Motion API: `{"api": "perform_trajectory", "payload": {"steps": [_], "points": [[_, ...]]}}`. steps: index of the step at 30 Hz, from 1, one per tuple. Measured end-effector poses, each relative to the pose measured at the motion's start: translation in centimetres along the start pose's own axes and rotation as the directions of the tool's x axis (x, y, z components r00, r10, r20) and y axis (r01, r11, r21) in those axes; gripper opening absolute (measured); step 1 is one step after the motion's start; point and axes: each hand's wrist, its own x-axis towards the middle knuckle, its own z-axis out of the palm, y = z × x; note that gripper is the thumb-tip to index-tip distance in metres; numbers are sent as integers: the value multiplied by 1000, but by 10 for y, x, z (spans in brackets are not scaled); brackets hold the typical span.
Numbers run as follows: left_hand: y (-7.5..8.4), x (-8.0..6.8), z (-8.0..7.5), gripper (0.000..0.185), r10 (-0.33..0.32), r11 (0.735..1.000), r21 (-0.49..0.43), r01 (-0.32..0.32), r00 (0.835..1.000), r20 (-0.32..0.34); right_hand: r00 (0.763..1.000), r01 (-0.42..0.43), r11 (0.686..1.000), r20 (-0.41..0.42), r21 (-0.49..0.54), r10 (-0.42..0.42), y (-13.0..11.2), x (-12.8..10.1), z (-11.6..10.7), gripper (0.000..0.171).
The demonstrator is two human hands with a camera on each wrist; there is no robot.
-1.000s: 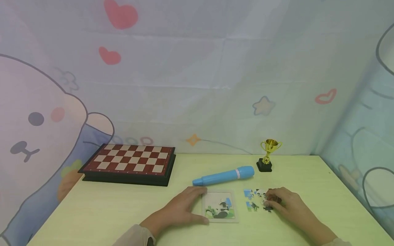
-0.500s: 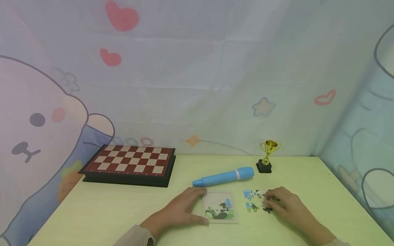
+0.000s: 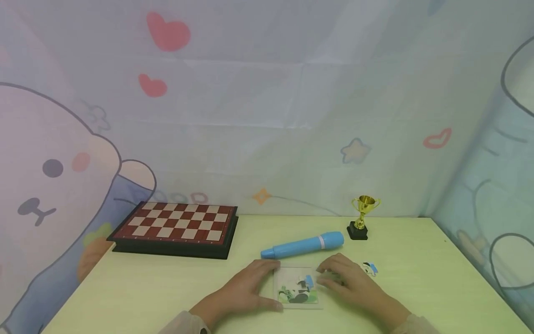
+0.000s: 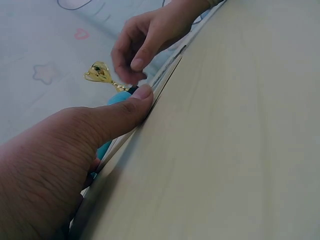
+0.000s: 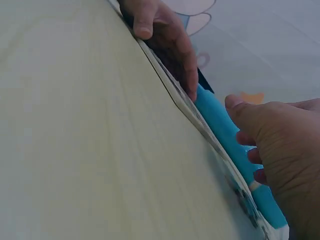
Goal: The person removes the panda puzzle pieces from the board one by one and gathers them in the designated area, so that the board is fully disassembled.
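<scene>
My left hand [image 3: 250,285] holds the left side of a pale square puzzle tray [image 3: 300,306], thumb at the near corner and fingertips at the far corner. Inside the tray lie joined panda puzzle pieces [image 3: 298,296] in green, black and blue, along its lower and right part. At the tray's right edge is my right hand [image 3: 354,284], raised, thumb and fingers pinching a small dark puzzle piece [image 4: 142,76], mostly hidden by the fingers. Beyond this hand a loose blue, white and black piece [image 3: 370,268] shows on the table; the other loose pieces are largely covered.
Behind the tray lies a blue marker-shaped stick [image 3: 302,246] with a white band. A gold trophy cup [image 3: 362,213] on a black base stands at the back right. On the back left is a red-and-white chessboard box [image 3: 175,227]. A printed cloth [image 3: 267,102] hangs behind the table.
My right hand has moved left from the loose pieces to the tray's right edge, a piece pinched in its fingers. My left hand stays on the tray. The view has tilted up slightly.
</scene>
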Motion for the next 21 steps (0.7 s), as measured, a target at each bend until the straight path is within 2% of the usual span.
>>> {"api": "perform_trajectory", "payload": {"steps": [3,7,16,21], "points": [[0,0,-1,98,10,1000,3,-10,1000,-3,998,-14,1000,68,-12,14,-6,16,13,23],[-1,0,-1,97,17,1000,8,-17,1000,-4,994,0,999,113,-47,5,-8,29,24,27],[-1,0,0,97,16,1000,3,-16,1000,-2,992,107,991,70,-77,-102,-1,26,24,17],[-2,0,-1,98,20,1000,12,-20,1000,-1,992,92,993,94,-71,-85,0,27,24,12]]}}
